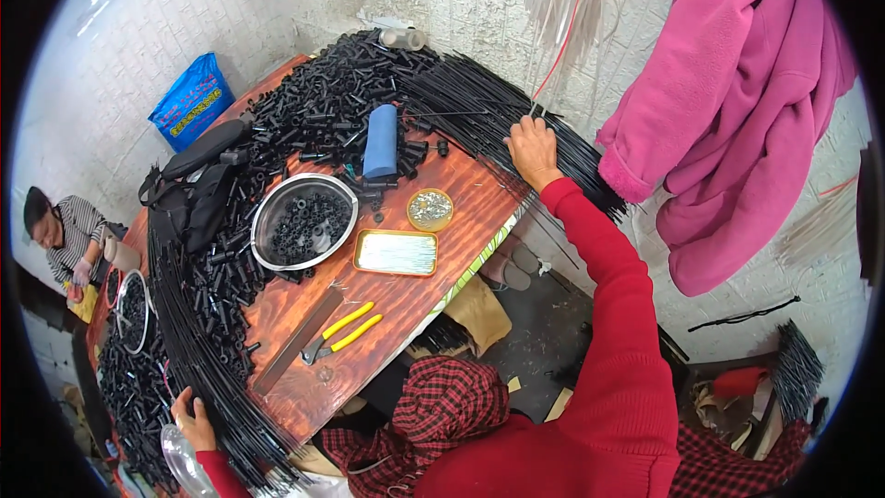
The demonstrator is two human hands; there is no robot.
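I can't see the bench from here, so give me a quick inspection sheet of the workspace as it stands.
Surface: wooden table, reddish, mostly covered.
Job's things: long black rods fanned at the far end under the right hand; another rod bundle at the near left by the left hand.
Clutter: heap of short black tubes, steel bowl, flat tin tray, round tin, blue roll, yellow-handled pliers, black bag.
Grippers: both hands rest on rods, bare.
Cables: nothing seen.
Surroundings: pink jacket on white wall; another person at far left.

Small assembly workshop, wooden table (442,249) heaped with black tubes (332,97), rods (489,101), pliers (341,330)
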